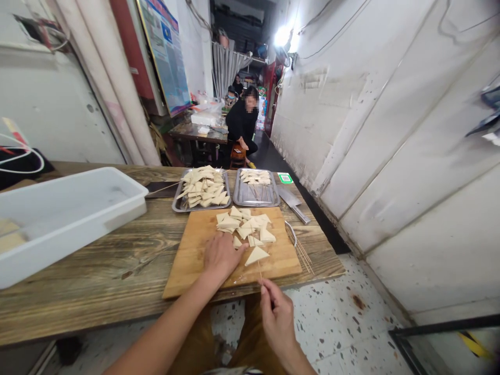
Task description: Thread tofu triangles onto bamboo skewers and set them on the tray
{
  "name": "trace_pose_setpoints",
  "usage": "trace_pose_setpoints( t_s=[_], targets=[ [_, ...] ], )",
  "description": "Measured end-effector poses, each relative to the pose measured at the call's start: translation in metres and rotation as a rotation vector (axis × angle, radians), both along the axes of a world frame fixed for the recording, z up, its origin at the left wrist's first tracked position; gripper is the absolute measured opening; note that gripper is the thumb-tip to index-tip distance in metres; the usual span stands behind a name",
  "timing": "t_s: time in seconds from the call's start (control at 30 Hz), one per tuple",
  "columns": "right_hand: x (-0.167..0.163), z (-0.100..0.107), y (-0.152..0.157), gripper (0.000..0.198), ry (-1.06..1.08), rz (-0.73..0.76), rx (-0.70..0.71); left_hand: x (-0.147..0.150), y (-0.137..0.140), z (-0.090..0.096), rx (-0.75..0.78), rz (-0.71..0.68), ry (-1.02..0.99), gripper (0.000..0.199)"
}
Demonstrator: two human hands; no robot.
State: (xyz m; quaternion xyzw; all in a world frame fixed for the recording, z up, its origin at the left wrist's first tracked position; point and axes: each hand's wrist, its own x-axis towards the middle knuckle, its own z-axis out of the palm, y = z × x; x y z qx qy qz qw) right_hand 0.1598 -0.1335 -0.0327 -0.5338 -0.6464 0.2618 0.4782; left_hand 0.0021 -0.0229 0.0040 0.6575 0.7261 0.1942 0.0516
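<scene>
Right hand (276,311) pinching thin skewer (260,272) into tofu triangle (257,255); left hand (221,255) spread flat beside it on cutting board (195,250). Risk: crooked push splitting tofu, pricking fingers.

Tofu triangles (245,225) on board (195,250), trays (255,197) behind

A back-alley food-prep spot: a rough wooden tabletop (117,260) in a narrow passage between stained walls (390,156), carrying a cutting board (195,250), steel trays (255,195) of cut triangles, skewers (300,250) and a cleaver (291,200).
</scene>
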Motion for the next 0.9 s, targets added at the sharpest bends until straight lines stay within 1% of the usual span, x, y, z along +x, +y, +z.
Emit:
trace_pose_setpoints(
  t_s=[0.1,0.17,0.27,0.33,0.4,0.47,0.53,0.6,0.67,0.8,0.9],
  targets=[
    [0.003,-0.002,-0.001,0.026,0.004,-0.011,0.011,0.004,0.001,-0.001,-0.019,-0.014,-0.143,0.031],
    [0.004,-0.001,-0.001,0.025,0.008,-0.019,0.028,0.005,-0.002,-0.002,0.005,-0.039,-0.292,0.025],
    [0.006,0.001,-0.004,0.024,0.02,-0.012,0.043,0.001,-0.007,-0.004,0.035,-0.137,-0.599,0.019],
    [0.006,0.003,-0.008,0.024,0.033,0.013,0.043,-0.008,-0.01,-0.004,0.02,-0.172,-0.809,0.023],
    [0.004,0.006,-0.011,0.023,0.041,0.056,0.036,-0.022,-0.01,-0.002,-0.054,-0.158,-1.0,0.032],
    [0.001,0.007,-0.014,0.023,0.037,0.121,0.017,-0.037,-0.011,0.003,-0.159,-0.121,-1.192,0.038],
    [-0.004,0.009,-0.016,0.022,0.029,0.185,0.012,-0.05,-0.013,0.01,-0.243,-0.079,-1.4,0.038],
    [-0.009,0.009,-0.017,0.023,0.022,0.234,0.022,-0.06,-0.015,0.016,-0.296,-0.038,-1.559,0.034],
    [-0.013,0.008,-0.017,0.023,0.017,0.267,0.033,-0.067,-0.017,0.021,-0.325,-0.023,-1.621,0.03],
    [-0.017,0.006,-0.018,0.024,0.01,0.295,0.027,-0.076,-0.017,0.025,-0.323,0.009,-1.637,0.032],
    [-0.017,0.006,-0.019,0.024,-0.003,0.293,0.012,-0.081,-0.015,0.024,-0.323,0.088,-1.677,0.021]
  ],
)
